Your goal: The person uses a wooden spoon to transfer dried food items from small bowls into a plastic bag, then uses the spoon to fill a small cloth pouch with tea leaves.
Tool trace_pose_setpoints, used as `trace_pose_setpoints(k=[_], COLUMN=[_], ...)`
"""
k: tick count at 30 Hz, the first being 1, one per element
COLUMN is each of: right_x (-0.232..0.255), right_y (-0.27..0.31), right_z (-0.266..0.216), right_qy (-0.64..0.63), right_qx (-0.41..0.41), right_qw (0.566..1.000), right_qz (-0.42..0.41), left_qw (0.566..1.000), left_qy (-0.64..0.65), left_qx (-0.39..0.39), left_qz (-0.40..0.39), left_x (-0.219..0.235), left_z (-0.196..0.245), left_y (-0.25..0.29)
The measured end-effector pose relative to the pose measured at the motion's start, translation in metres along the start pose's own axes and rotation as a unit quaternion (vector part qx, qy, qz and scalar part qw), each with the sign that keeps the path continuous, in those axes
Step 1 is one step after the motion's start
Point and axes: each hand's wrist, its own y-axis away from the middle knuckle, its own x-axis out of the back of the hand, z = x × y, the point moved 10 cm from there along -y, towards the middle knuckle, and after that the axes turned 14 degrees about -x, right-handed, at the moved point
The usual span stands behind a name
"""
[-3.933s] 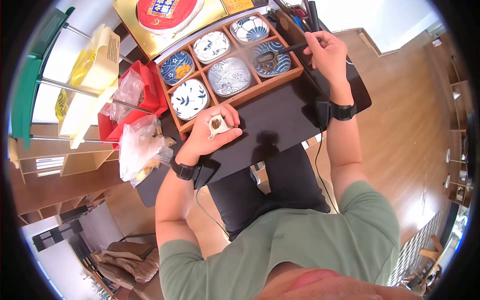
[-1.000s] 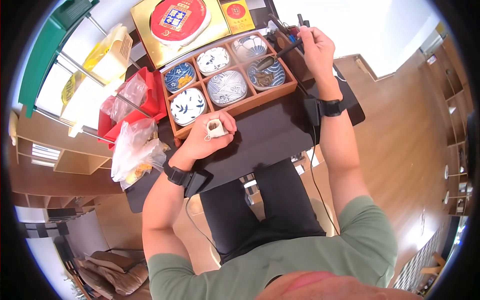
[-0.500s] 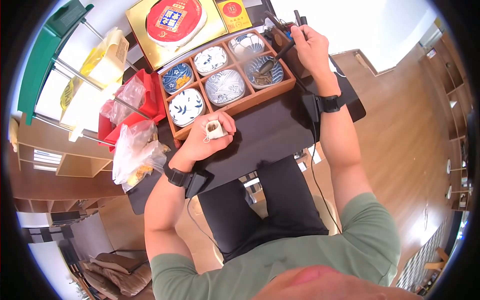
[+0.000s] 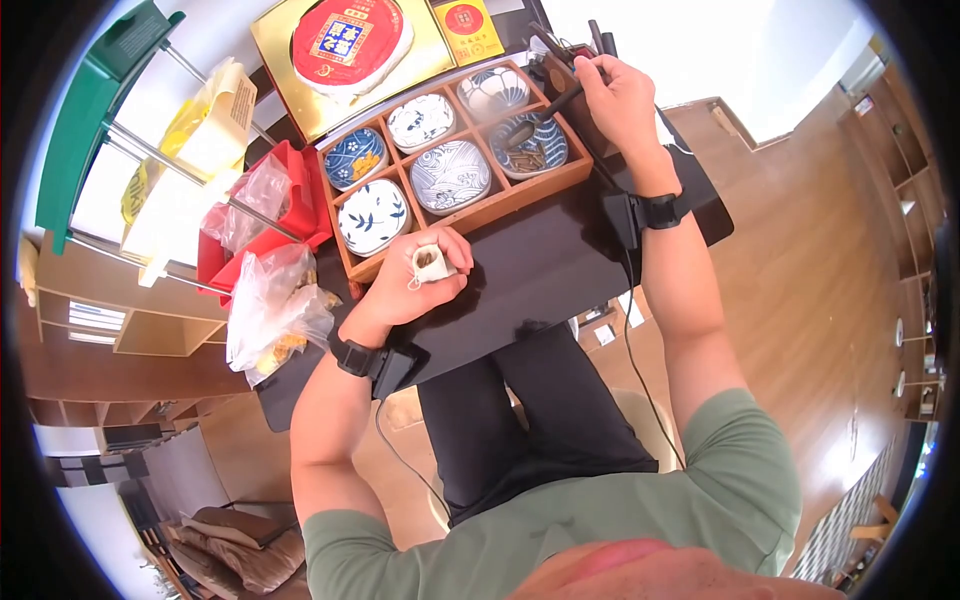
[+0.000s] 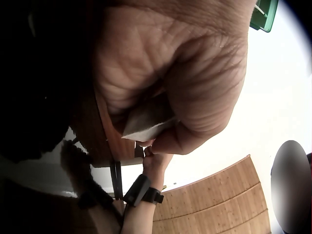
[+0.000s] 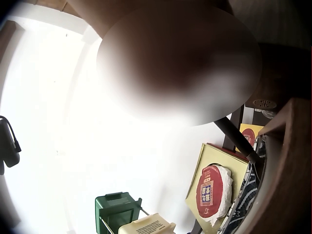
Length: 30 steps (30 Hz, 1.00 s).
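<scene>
My left hand [image 4: 392, 284] grips a small off-white cloth pouch [image 4: 428, 263] by the front edge of a wooden box [image 4: 500, 200]. Its mouth faces up, a drawstring hangs from it, and brown bits show inside. In the left wrist view the fingers curl round the pouch [image 5: 148, 127]. My right hand [image 4: 624, 108] pinches the black handle of a long dark scoop [image 4: 568, 98] at the box's right end. The scoop's head lies over the left part of a blue-patterned bowl [image 4: 508, 168], which holds brown stick-like pieces [image 4: 550, 146].
Several lidded blue-and-white jars [image 4: 450, 174] fill the other compartments. Behind stands a gold box [image 4: 285, 60] with a round red package [image 4: 345, 40]. A red bin [image 4: 318, 205] and a plastic bag [image 4: 275, 305] lie left. The dark table [image 4: 530, 260] extends in front.
My right hand has shifted slightly left and down, and the scoop's head has moved toward the bowl's left side. The left hand stays about where it was with the pouch.
</scene>
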Motion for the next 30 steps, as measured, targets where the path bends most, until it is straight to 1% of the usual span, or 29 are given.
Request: trace_pose_setpoints(k=[1, 2, 5, 7, 11, 14, 16, 17, 19, 20, 21, 22, 23, 26, 28, 30], right_x=[0.000, 0.000, -0.004, -0.008, -0.007, -0.003, 0.014, 0.018, 0.021, 0.023, 0.025, 0.027, 0.027, 0.020, 0.013, 0.011], right_y=[0.000, -0.002, 0.001, -0.001, -0.001, -0.001, 0.002, 0.001, 0.002, 0.003, 0.006, 0.009, 0.009, 0.006, 0.003, 0.002], right_z=[-0.004, -0.004, 0.002, 0.006, 0.007, 0.003, -0.007, -0.009, -0.015, -0.019, -0.026, -0.031, -0.031, -0.027, -0.019, -0.016], right_qy=[-0.010, -0.009, -0.009, -0.026, -0.011, -0.038, -0.124, -0.123, -0.051, -0.052, -0.053, -0.054, -0.055, -0.039, -0.044, -0.036], right_qx=[0.021, 0.021, 0.002, -0.009, -0.026, -0.018, 0.035, 0.036, 0.035, 0.037, 0.057, 0.075, 0.076, 0.071, 0.041, 0.035], right_qw=[1.000, 1.000, 1.000, 0.999, 0.999, 0.998, 0.992, 0.992, 0.998, 0.998, 0.997, 0.996, 0.996, 0.997, 0.998, 0.998], right_qz=[0.003, 0.003, -0.020, -0.041, -0.042, -0.037, 0.015, 0.015, 0.000, 0.000, 0.006, 0.011, 0.011, -0.009, -0.029, -0.036], left_qw=[1.000, 1.000, 1.000, 1.000, 1.000, 1.000, 1.000, 1.000, 1.000, 1.000, 1.000, 1.000, 1.000, 1.000, 1.000, 1.000], left_qy=[0.003, 0.003, 0.013, 0.017, -0.007, -0.020, -0.014, -0.010, -0.014, -0.019, -0.020, -0.014, -0.007, -0.010, -0.007, -0.003], left_qx=[0.000, 0.000, 0.016, 0.012, 0.003, 0.000, 0.009, 0.015, 0.008, 0.003, 0.001, 0.008, 0.014, 0.002, 0.000, -0.003], left_qz=[0.000, -0.001, 0.001, 0.007, -0.004, -0.003, 0.001, 0.007, 0.004, 0.001, 0.001, 0.004, 0.006, -0.003, -0.001, 0.001], left_x=[0.000, 0.001, -0.001, 0.000, 0.000, -0.001, -0.001, 0.000, 0.000, -0.001, 0.000, 0.000, -0.001, -0.001, 0.000, 0.000], left_z=[0.000, 0.001, -0.003, -0.004, -0.001, 0.002, 0.002, 0.001, 0.002, 0.003, 0.004, 0.003, 0.002, 0.003, 0.002, 0.002], left_y=[-0.001, -0.003, 0.002, 0.002, 0.000, -0.001, 0.000, 0.000, -0.001, -0.001, -0.001, 0.000, 0.000, 0.000, 0.000, 0.000])
